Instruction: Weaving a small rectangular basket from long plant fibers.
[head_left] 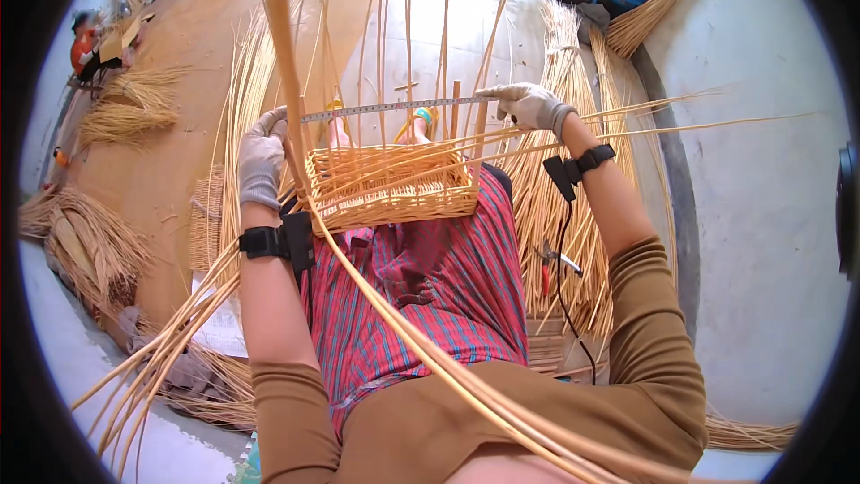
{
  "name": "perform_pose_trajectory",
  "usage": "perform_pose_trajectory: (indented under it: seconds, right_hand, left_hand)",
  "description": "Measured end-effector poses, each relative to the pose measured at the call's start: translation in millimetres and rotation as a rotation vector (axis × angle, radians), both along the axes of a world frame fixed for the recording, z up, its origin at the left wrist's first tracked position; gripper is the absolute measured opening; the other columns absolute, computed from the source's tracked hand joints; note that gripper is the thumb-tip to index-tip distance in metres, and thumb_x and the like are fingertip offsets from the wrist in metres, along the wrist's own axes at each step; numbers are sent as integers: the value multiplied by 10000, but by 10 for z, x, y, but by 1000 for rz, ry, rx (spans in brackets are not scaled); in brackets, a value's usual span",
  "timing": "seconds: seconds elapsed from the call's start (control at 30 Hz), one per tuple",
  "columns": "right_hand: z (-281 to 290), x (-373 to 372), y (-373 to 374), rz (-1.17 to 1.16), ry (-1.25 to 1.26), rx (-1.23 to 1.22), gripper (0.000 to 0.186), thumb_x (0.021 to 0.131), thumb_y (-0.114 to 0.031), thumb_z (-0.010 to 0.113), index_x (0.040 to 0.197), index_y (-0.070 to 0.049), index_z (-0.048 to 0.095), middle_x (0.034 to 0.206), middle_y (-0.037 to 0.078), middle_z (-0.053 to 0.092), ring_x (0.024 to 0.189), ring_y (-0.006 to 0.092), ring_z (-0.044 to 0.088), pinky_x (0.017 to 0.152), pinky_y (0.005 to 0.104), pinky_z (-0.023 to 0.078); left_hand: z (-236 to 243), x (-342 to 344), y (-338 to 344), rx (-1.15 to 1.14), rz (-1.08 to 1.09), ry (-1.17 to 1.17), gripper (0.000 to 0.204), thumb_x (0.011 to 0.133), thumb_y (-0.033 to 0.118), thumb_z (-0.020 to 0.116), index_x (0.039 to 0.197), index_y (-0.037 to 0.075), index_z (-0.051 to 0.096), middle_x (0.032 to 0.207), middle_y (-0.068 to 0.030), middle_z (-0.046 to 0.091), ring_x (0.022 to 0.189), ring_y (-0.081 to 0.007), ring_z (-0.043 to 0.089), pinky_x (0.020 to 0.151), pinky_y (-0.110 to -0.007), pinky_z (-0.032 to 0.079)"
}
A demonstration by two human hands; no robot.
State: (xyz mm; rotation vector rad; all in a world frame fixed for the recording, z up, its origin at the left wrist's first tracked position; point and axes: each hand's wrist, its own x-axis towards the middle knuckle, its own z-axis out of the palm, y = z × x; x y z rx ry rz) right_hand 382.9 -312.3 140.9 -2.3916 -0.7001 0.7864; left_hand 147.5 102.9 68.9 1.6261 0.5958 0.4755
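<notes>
A partly woven wicker basket point(394, 206) rests on my lap, with long upright canes rising from it. A tape measure point(385, 108) is stretched level across its upper side, from one hand to the other. My gloved left hand point(262, 157) is closed at the tape's left end, beside a thick upright cane point(283, 27); what else lies inside its fingers is hidden. My gloved right hand point(530, 108) pinches the right end, near a short corner stake point(455, 106). Several loose canes point(546, 133) extend rightward from the basket, below the right hand.
Bundles of long canes point(560, 63) lie on the floor to the right, with red-handled pliers point(545, 269) on them. More cane bundles point(134, 108) lie at left. A woven panel point(206, 215) is beside my left arm. Another person point(85, 45) sits far left.
</notes>
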Motion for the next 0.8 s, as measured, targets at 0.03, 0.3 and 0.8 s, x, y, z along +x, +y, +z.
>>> perform_pose_trajectory:
  seconds: [0.03,0.3,0.8]
  right_hand:
    - [12,-29,18,19,-47,-10,409,1020,-225,557,1425,-251,607,895,1,700,732,109,587,713,292,530]
    - [-135,76,-35,-16,-194,-13,388,1016,-337,582,1293,-78,665,917,34,722,742,135,636,698,308,550]
    - [-1,-1907,-81,218,-558,149,259,928,-318,691,1129,-156,666,997,141,718,928,317,713,780,426,576]
  left_hand:
    - [-4,3,-4,-17,11,7,248,1039,159,596,1259,130,707,875,10,685,746,-74,611,618,-228,532]
    - [94,28,-42,-110,31,11,246,1044,158,585,1253,141,714,851,9,683,711,-79,607,606,-225,524]
    - [-191,-1527,-1332,511,48,-225,183,984,-4,613,1166,13,608,1074,-124,660,1000,-205,667,857,-339,547]
